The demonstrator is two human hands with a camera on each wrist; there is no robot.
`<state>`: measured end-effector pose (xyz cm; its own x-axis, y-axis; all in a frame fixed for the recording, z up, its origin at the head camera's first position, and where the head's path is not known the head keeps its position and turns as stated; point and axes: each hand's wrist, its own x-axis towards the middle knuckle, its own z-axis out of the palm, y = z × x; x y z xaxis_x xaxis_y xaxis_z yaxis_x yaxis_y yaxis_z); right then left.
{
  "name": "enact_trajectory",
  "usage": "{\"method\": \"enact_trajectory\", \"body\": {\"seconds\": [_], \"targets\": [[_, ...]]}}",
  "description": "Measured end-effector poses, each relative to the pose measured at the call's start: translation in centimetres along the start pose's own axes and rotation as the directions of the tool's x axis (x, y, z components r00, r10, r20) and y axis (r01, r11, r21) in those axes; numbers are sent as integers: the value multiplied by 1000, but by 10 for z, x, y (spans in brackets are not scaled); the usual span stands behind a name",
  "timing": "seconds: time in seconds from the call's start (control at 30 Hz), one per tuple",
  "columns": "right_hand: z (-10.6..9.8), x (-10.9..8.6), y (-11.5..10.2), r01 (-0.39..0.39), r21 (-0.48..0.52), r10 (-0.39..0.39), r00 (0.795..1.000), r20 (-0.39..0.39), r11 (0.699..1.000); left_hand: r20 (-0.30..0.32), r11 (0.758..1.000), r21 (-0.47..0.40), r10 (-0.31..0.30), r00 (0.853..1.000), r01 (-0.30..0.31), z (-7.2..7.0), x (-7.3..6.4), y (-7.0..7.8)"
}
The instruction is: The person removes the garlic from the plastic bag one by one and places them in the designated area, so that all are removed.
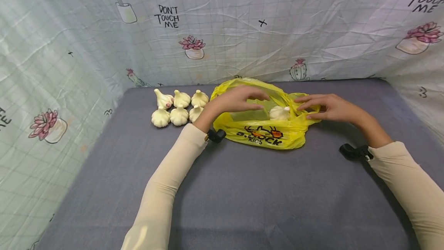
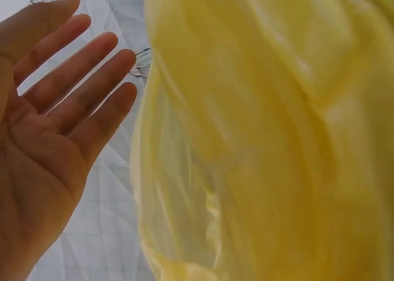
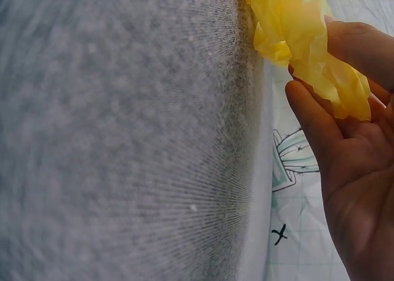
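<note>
A yellow plastic bag (image 1: 263, 132) with printed lettering lies with its mouth spread toward the back. One white garlic bulb (image 1: 279, 113) shows in the bag's mouth. Above the left part of that mouth hovers my left hand (image 1: 239, 98), its fingers extended and nothing held; in the left wrist view its palm and spread fingers appear beside the yellow plastic. My right hand (image 1: 334, 108) is at the bag's right end. Crumpled plastic (image 3: 308, 53) lies between its thumb and fingers, which stand apart, touching the bag loosely.
Several garlic bulbs (image 1: 179, 115) stand in two rows left of the bag, one partly hidden by my left forearm. A grey cloth (image 1: 263, 196) covers the table. Behind it hangs a printed curtain (image 1: 229, 22). Each wrist wears a black camera strap (image 1: 354, 151).
</note>
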<state>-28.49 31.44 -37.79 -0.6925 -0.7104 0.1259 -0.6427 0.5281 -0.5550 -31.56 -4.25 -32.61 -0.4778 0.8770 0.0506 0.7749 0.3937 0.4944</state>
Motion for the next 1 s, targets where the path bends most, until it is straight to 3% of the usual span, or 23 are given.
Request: {"method": "enact_trajectory", "body": {"seconds": [0.3, 0.53, 0.83, 1.0], "targets": [[1, -2, 0, 15, -7, -15, 1000, -6, 1000, 151, 991, -134, 13, 988, 7, 9, 33, -3], [1, -2, -1, 9, 10, -9, 1000, 4, 1000, 253, 980, -196, 18, 967, 33, 16, 54, -1], [0, -2, -1, 11, 11, -11, 1000, 5, 1000, 303, 959, -279, 34, 952, 55, 21, 74, 0], [-2, -2, -1, 4, 17, -4, 1000, 5, 1000, 287, 945, -323, 45, 957, 53, 25, 81, -4]]}}
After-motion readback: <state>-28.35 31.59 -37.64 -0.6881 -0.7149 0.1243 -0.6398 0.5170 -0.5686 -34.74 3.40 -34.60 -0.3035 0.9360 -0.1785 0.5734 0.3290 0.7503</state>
